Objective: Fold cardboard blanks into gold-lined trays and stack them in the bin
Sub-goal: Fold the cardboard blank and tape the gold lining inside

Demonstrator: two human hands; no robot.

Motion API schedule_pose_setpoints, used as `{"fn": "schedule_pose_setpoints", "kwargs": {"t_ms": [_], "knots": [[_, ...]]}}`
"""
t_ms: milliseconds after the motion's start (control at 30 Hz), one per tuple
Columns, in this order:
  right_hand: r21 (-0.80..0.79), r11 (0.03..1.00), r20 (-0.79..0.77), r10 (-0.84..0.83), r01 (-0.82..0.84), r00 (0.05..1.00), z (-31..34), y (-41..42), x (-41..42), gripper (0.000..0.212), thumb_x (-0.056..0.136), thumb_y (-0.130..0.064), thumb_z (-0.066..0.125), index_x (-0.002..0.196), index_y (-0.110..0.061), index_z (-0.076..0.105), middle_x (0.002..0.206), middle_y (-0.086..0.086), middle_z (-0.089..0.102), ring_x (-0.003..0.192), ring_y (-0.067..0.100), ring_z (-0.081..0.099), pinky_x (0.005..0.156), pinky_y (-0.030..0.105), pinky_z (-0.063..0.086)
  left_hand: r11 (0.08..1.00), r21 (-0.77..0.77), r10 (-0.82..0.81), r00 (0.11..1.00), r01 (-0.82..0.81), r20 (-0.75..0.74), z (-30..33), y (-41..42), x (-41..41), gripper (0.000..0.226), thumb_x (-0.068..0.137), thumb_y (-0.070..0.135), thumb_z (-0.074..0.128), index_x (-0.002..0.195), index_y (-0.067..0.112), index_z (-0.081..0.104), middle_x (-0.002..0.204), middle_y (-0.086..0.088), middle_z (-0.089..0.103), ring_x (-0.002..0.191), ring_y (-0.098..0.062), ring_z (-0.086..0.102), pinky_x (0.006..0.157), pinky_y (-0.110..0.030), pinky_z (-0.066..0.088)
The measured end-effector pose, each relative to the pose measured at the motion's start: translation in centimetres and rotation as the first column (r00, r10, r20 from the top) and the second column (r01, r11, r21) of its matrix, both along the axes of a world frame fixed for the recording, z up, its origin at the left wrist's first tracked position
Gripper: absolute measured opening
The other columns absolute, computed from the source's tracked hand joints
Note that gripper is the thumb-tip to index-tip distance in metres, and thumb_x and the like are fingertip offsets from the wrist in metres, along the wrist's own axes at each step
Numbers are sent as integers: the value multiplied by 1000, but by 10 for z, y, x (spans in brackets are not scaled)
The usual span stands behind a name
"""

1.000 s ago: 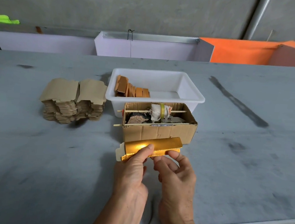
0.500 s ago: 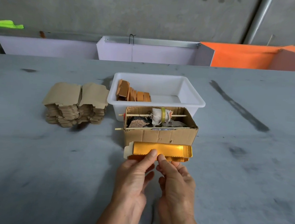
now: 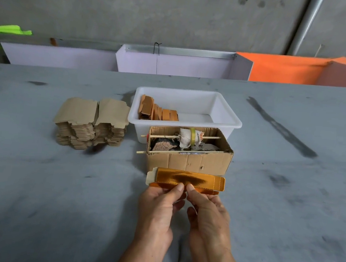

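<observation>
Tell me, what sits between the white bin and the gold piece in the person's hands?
In the head view, an open cardboard box of odds and ends, crossed by two thin sticks, sits between the white bin and the gold-lined blank.

We see two bare forearms reaching in from the bottom edge, ending in the left hand [image 3: 156, 211] and the right hand [image 3: 210, 215]. No sleeves, gloves, rings, watch or bands are worn. The fingers [image 3: 176, 190] have short, unpainted nails, and creases show at the knuckles and wrists.
</observation>
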State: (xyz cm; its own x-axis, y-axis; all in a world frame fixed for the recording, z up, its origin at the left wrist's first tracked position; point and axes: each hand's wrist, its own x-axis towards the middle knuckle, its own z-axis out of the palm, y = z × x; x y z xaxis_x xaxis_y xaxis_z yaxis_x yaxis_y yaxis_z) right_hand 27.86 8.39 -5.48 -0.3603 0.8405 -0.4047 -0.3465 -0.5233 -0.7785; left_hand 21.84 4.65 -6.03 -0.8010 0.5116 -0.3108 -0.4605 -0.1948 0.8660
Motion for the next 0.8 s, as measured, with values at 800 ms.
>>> {"fn": "schedule_pose_setpoints", "kwargs": {"t_ms": [800], "knots": [[219,969,193,70,-113,979,0,22,16,19,85,-4,63,68,-12,61,49,-2,59,42,5,56,54,25,37,892,-436,-333,474,-124,-815,3,-23,-20,70,57,43,83,121,29,59,115,16,53,107,-5,49,94,-26,40]]}}
